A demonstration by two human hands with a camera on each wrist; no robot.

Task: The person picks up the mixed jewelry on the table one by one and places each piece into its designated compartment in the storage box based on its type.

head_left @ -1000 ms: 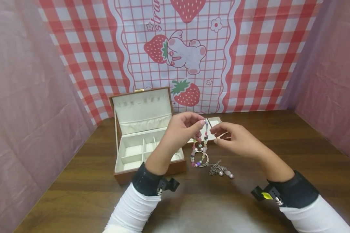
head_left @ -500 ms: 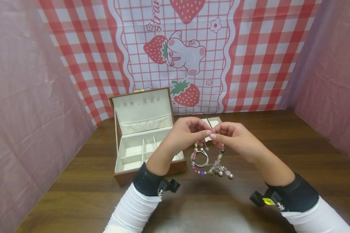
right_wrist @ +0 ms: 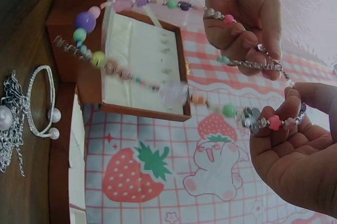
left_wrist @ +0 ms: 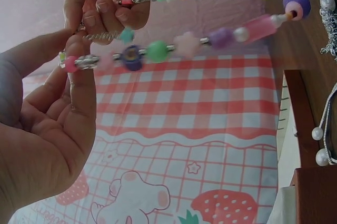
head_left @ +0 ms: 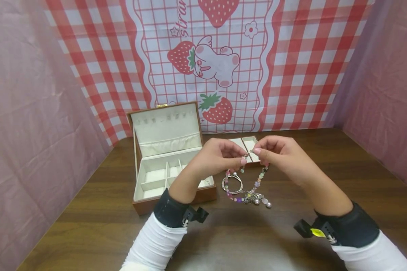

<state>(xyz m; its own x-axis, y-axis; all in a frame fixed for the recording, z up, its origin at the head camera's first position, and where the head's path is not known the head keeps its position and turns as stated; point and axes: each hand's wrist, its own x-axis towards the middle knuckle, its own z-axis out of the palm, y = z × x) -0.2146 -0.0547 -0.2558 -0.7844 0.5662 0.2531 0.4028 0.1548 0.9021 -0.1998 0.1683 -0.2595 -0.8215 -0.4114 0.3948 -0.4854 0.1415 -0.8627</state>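
Observation:
A colorful beaded necklace hangs in a loop between both hands, over the table. My left hand pinches one end with thumb and fingertips. From there dangles a short silver chain with a small green bead, seen in the right wrist view. The other end is pinched by my right hand, a little to the right. A thin link spans the gap between the fingertips, and I cannot tell whether the clasp is fastened. In the left wrist view, the strand stretches away from my fingers.
A brown jewelry box with raised lid and white compartments stands left. Behind the hands lies a shallow divided tray. Below the necklace are a silver bracelet and a silver chain with pearls. A checkered cloth hangs behind.
My right hand first came to the left hand and took hold of the necklace's end. It has since drawn slightly right and up, and the loop hangs wider.

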